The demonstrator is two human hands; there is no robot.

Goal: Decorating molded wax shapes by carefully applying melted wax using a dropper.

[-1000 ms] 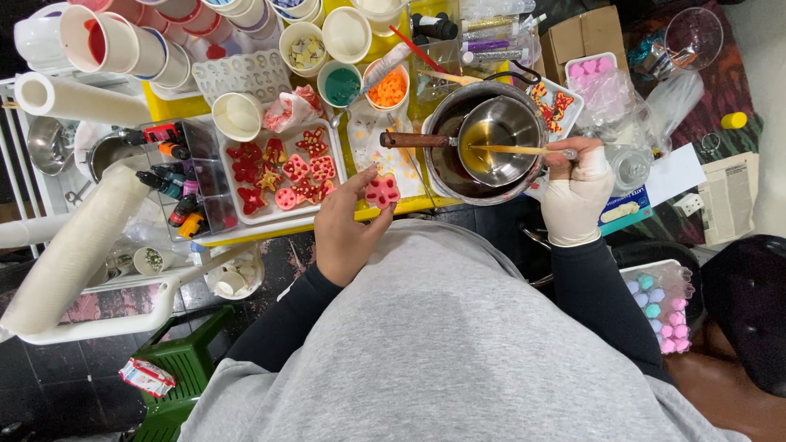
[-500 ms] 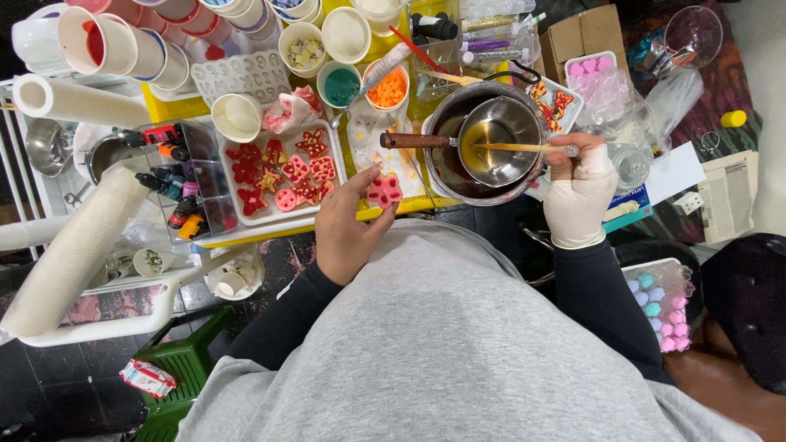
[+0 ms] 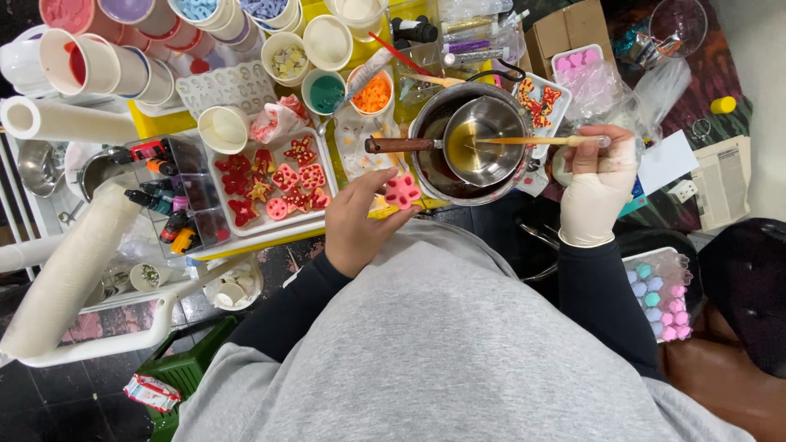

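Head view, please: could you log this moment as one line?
left hand: holds pink flower piece | right hand, gloved: holds wooden stick in small pan | yellow liquid in pan

Two hands point(image 3: 360, 221) (one gloved point(image 3: 594, 192))

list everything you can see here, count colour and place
pink flower-shaped cast piece: one, pink, held in the left hand at the table edge
small metal pan with wooden handle: one, silver, holding yellow liquid, inside the larger pot
large metal pot: one, dark, centre of the table
thin wooden stick: one, pale, held over the pan
white tray of red and pink shaped pieces: one, left of the pot
paper cups: many, white, with coloured contents, along the top
small dropper bottles: several, mixed colours, far left
white paper rolls: at least two, far left
clear bag of pastel round pieces: one, lower right
left hand: bare
right hand: white glove
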